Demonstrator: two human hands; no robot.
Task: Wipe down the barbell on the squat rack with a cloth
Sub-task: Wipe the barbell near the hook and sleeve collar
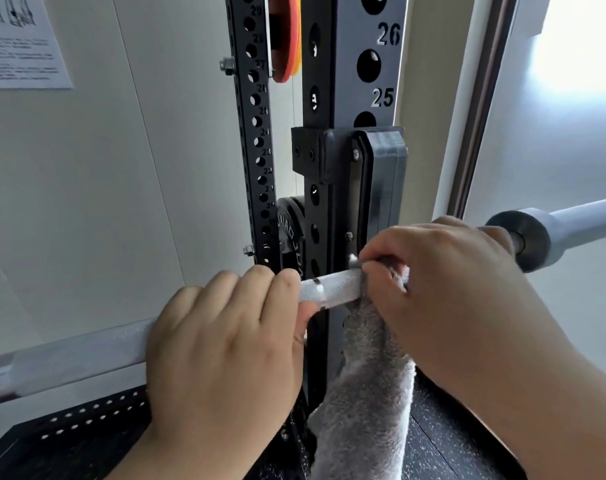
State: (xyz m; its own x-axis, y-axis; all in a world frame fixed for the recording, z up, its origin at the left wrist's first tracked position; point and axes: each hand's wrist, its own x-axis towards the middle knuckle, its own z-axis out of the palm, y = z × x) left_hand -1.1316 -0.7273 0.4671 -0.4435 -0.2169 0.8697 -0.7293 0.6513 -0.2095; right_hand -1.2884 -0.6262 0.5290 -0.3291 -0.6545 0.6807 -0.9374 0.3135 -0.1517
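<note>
Silver on the barbell point(329, 289), knurled in a fine crosshatch; duller grey on its sleeve point(578, 221). Pale grey on the cloth point(371, 393). Dark grey on the near upright point(343, 64), with black holes and white numerals 25 and 26. Black on the far upright point(241, 98), dotted with holes. Orange and yellow on the top plate point(289, 39); black on the lower plate point(289, 230). Black with white speckles on the floor point(443, 427). Off-white on the wall point(121, 168); white with black print on the paper point(21, 39).
</note>
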